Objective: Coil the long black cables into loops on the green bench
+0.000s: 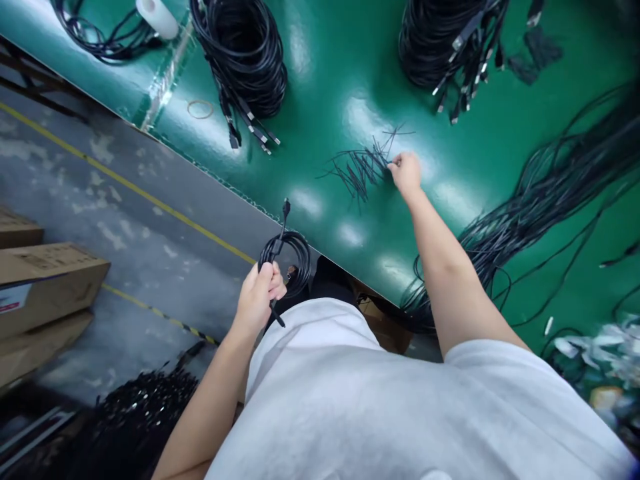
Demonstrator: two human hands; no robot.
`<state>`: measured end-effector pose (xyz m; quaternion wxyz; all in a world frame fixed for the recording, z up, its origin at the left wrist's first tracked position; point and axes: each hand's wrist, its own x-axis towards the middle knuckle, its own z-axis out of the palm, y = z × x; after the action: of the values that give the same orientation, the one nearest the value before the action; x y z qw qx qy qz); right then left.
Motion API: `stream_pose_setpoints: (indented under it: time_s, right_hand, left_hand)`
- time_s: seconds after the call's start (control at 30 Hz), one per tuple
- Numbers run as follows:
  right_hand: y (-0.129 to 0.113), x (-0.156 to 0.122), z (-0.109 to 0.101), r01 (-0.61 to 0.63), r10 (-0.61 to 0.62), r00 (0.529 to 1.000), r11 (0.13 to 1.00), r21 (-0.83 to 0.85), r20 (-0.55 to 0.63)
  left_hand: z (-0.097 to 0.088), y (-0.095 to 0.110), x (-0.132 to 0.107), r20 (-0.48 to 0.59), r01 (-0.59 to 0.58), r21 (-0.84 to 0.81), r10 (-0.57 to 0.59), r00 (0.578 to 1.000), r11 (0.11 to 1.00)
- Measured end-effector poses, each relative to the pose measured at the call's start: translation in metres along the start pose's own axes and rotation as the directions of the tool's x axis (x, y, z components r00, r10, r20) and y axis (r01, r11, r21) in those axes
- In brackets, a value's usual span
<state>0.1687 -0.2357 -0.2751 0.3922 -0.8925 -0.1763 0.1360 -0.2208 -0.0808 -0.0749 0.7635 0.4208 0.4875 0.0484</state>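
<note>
My left hand is closed around a coiled black cable just off the table's edge. One connector of the cable points up above the coil, and another end hangs below my fist. On the green table, my right hand pinches at the right side of a loose pile of thin black twist ties. The tie between my fingertips is mostly hidden.
Large bundles of coiled black cables, one left and one right, stand at the back. Long loose cables spread over the table's right. A rubber band lies near the edge. Cardboard boxes sit on the floor left.
</note>
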Motion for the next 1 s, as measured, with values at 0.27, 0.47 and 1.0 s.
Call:
stream_pose_setpoints:
  time_s: [0.27, 0.47, 1.0]
  right_hand:
    - [-0.012, -0.017, -0.014, 0.148, -0.155, 0.976, 0.987, 0.059, 0.151]
    - [-0.089, -0.177, -0.046, -0.199, -0.01, 0.872, 0.906, 0.374, 0.489]
    - [-0.214, -0.274, 0.029, -0.25, -0.026, 0.928, 0.698, 0.671, 0.373]
  left_hand:
    - [0.004, -0.004, 0.014, 0.067, -0.007, 0.042, 0.004, 0.998, 0.999]
    - [0.018, 0.0, 0.027, 0.335, -0.115, 0.14, 0.062, 0.94, 0.983]
    - [-0.004, -0.001, 0.013, 0.537, -0.35, 0.259, 0.167, 0.827, 0.901]
